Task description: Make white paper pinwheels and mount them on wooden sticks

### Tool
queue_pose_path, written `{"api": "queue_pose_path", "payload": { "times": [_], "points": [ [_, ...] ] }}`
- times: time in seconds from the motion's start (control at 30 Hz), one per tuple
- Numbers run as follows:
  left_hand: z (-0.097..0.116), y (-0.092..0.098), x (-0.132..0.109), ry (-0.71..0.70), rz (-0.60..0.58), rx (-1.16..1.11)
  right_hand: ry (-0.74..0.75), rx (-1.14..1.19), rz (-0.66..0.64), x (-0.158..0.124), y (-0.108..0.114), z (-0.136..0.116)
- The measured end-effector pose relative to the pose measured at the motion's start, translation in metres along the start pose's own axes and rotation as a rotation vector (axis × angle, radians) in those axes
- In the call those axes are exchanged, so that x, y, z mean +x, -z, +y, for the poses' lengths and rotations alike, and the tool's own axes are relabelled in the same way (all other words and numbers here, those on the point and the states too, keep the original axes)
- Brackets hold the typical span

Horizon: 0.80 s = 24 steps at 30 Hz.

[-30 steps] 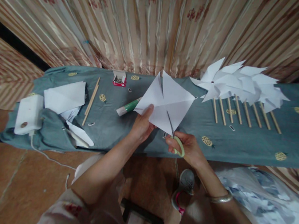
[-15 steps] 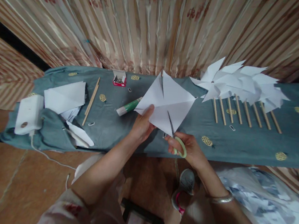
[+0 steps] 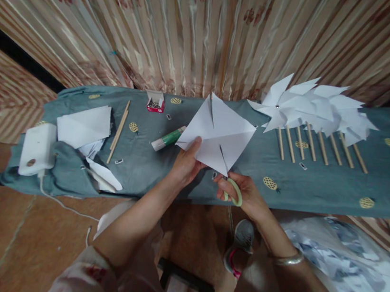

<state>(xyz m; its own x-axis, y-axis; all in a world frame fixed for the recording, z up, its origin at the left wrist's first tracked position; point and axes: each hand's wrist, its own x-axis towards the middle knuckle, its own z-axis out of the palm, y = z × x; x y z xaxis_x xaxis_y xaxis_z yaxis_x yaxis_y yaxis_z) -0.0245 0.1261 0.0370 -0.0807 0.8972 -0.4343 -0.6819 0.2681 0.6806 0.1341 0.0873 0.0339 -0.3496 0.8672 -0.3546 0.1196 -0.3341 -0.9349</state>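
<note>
A square sheet of white paper [image 3: 224, 126], turned cornerwise and slit inward from its corners, is pinched in my left hand [image 3: 186, 164], thumb on top. My right hand [image 3: 237, 190] grips a pair of scissors [image 3: 236, 197] by the pale green handles, at the paper's near corner. Most of the blades is hidden by the paper and my fingers; a dark slit runs inward from that corner. Just left of the sheet lies a green and white tube [image 3: 169, 139], its right end covered by the paper.
Finished paper pinwheels [image 3: 307, 108] on wooden sticks overlap at the right. At the left lie a paper stack [image 3: 84, 126], loose sticks [image 3: 119, 131], a white power adapter [image 3: 38, 149] and a small red box [image 3: 155, 102] of metal pins. A bag of paper scraps [image 3: 351, 267] stands below right.
The scissor blades, visible above the slit before, have drawn back toward the near corner and are now mostly out of sight. My left hand and the paper have stayed nearly still.
</note>
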Motion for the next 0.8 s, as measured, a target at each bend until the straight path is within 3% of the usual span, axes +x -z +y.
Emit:
{"api": "queue_pose_path", "payload": {
  "times": [0.23,0.63,0.8],
  "points": [
    [0.0043,0.0015,0.0027,0.011,0.021,-0.033,-0.040,0.020,-0.046,-0.0002,-0.0019,-0.0002],
    [-0.0015,-0.0036,-0.0044,-0.034,-0.002,0.005,-0.025,-0.010,0.036,0.0006,-0.0019,0.0022],
    [-0.0018,-0.0034,-0.0041,-0.047,0.038,0.044,-0.021,-0.012,0.038,-0.0003,-0.0004,0.0009]
  ]
}}
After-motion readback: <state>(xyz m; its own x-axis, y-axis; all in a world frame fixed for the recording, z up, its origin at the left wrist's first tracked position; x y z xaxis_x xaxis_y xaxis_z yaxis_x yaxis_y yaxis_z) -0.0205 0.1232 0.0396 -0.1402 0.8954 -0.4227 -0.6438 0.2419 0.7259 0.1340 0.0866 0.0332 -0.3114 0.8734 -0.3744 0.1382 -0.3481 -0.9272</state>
